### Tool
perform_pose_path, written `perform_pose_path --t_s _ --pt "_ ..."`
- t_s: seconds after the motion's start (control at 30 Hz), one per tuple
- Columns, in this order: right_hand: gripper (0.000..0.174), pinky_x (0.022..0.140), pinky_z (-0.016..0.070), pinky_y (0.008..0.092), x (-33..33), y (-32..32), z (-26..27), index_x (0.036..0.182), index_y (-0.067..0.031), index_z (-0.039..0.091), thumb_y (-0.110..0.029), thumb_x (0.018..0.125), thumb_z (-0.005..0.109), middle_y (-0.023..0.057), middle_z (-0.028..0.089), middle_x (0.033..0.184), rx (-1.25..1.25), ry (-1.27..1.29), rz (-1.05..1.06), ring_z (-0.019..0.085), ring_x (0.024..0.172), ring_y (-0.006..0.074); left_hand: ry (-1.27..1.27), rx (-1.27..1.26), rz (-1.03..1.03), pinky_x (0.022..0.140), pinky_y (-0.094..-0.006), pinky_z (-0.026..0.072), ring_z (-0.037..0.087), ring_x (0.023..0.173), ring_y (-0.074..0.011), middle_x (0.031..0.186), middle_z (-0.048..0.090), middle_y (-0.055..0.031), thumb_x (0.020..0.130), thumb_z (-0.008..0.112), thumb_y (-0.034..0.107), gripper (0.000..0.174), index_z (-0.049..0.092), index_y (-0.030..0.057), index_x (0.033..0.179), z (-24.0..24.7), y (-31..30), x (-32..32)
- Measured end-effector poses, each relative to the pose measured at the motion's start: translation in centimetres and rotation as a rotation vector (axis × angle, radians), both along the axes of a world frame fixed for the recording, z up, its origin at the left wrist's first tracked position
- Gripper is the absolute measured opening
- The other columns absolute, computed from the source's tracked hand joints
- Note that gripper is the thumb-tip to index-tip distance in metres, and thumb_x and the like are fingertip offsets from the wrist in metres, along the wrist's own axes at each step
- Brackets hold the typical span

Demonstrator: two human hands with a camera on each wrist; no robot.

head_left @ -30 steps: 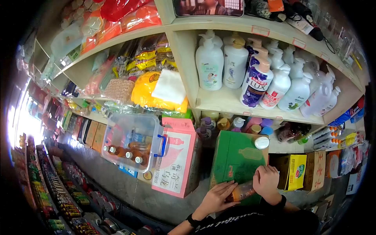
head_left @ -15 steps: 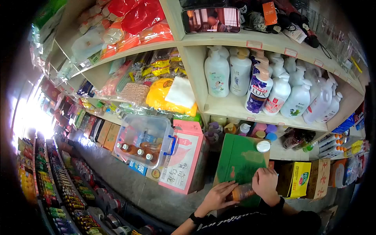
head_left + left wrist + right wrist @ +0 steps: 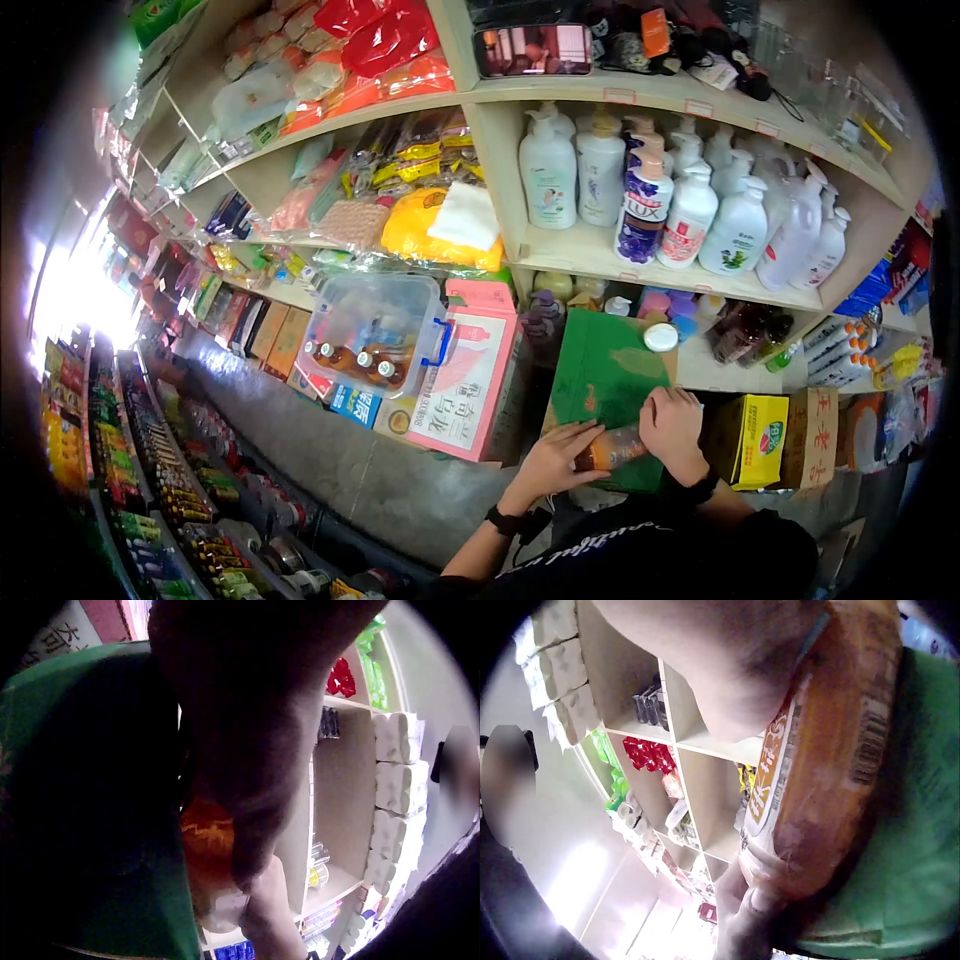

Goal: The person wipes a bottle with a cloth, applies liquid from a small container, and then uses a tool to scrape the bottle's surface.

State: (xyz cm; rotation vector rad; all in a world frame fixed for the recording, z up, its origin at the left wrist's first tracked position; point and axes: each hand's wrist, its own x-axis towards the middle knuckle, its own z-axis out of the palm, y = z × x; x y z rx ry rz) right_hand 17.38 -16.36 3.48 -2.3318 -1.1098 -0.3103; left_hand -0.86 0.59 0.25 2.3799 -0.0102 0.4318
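A bottle of amber drink (image 3: 607,449) lies on its side on the green carton (image 3: 612,365). My left hand (image 3: 558,461) grips its left end, thumb on the near side and fingers over the top. At the other end, my curled right hand (image 3: 673,430) holds the bottle and hides that part of it. The right wrist view shows the bottle's orange label (image 3: 769,769) with white characters, and left-hand fingers (image 3: 754,911) round the far end. In the left wrist view, my left hand (image 3: 247,750) is dark and covers much of the bottle (image 3: 210,851).
A white round lid (image 3: 660,337) sits at the carton's far edge. To the left, a clear plastic bin (image 3: 330,290) with several amber bottles stands beside a pink-and-white carton (image 3: 465,385). Pump bottles (image 3: 640,215) line the shelf ahead. A yellow box (image 3: 762,440) stands right.
The head view has shifted, so shelves and cartons sit differently in it. Both hands stay on the bottle, which has hardly moved on the green carton.
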Motion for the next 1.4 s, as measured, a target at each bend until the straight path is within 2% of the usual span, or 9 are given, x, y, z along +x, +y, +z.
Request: perform_pose_path --t_s 0.23,0.4,0.53,0.63,0.87,1.2,1.23,1.4 --pt "0.018 0.069 0.0519 0.0493 -0.1 0.2 -0.2 0.077 -0.0036 0.064 -0.017 0.089 0.066 0.0159 0.068 0.075 0.030 -0.027 -0.043 0.067 0.071 0.0374 -0.055 0.016 0.040 0.107 -0.0456 0.0552 0.071 0.123 -0.0338 0.138 0.073 -0.0156 0.077 0.094 0.048 0.080 0.069 0.0052 0.139 0.1 0.0 0.4" --pt "0.018 0.069 0.0522 0.0488 0.0 0.4 -0.6 0.077 -0.0038 0.065 -0.018 0.088 0.067 0.0158 0.069 0.074 -0.001 -0.049 -0.069 0.068 0.071 0.0371 -0.042 0.023 0.038 0.106 -0.0451 0.0556 0.071 0.122 -0.0347 0.137 0.073 -0.0161 0.076 0.095 0.047 0.081 0.069 0.0050 0.141 0.3 0.1 0.4" --pt "0.020 0.068 0.0525 0.0491 0.1 0.5 -0.7 0.075 -0.0042 0.065 -0.019 0.088 0.067 0.0163 0.070 0.073 0.015 -0.052 -0.074 0.069 0.069 0.0374 -0.110 0.014 0.022 0.104 -0.0433 0.0558 0.073 0.117 -0.0351 0.129 0.075 -0.0181 0.077 0.093 0.047 0.075 0.071 0.0049 0.136 0.0 0.2 0.8" --pt "0.023 0.069 0.0546 0.0513 0.1 0.5 -0.7 0.075 -0.0037 0.067 -0.021 0.090 0.065 0.0179 0.070 0.073 -0.014 -0.046 -0.123 0.070 0.069 0.0396 -0.151 0.062 0.044 0.094 -0.0437 0.0598 0.075 0.106 -0.0371 0.121 0.076 -0.0211 0.078 0.092 0.050 0.077 0.070 0.0037 0.136 -0.6 0.3 0.8" --pt "0.026 0.074 0.0575 0.0517 -0.2 0.9 -0.6 0.079 -0.0042 0.071 -0.026 0.091 0.063 0.0197 0.072 0.077 -0.093 -0.014 -0.166 0.071 0.072 0.0408 -0.154 0.023 0.047 0.093 -0.0444 0.0599 0.075 0.106 -0.0377 0.121 0.076 -0.0209 0.081 0.091 0.049 0.074 0.070 0.0023 0.134 -0.9 0.2 0.9" --pt "0.021 0.074 0.0548 0.0500 -0.4 1.0 -0.4 0.079 -0.0026 0.069 -0.020 0.089 0.065 0.0180 0.072 0.079 -0.012 -0.052 -0.119 0.071 0.075 0.0386 -0.122 0.045 0.030 0.103 -0.0456 0.0567 0.071 0.118 -0.0384 0.129 0.074 -0.0202 0.081 0.091 0.049 0.078 0.067 0.0049 0.141 -0.8 0.3 0.6" --pt "0.021 0.075 0.0549 0.0501 -0.5 0.9 -0.3 0.079 -0.0028 0.069 -0.021 0.089 0.065 0.0178 0.072 0.079 -0.018 -0.050 -0.127 0.071 0.075 0.0384 -0.128 0.059 0.027 0.102 -0.0446 0.0577 0.072 0.117 -0.0381 0.129 0.074 -0.0212 0.081 0.090 0.048 0.077 0.068 0.0026 0.139 -0.5 0.3 0.6" --pt "0.022 0.075 0.0558 0.0505 -0.1 0.8 -1.0 0.080 -0.0029 0.070 -0.022 0.090 0.066 0.0177 0.072 0.079 0.016 -0.077 -0.123 0.071 0.074 0.0378 -0.079 0.053 0.038 0.100 -0.0446 0.0582 0.073 0.114 -0.0385 0.127 0.074 -0.0222 0.080 0.092 0.049 0.078 0.069 0.0018 0.138 0.3 0.3 0.5"
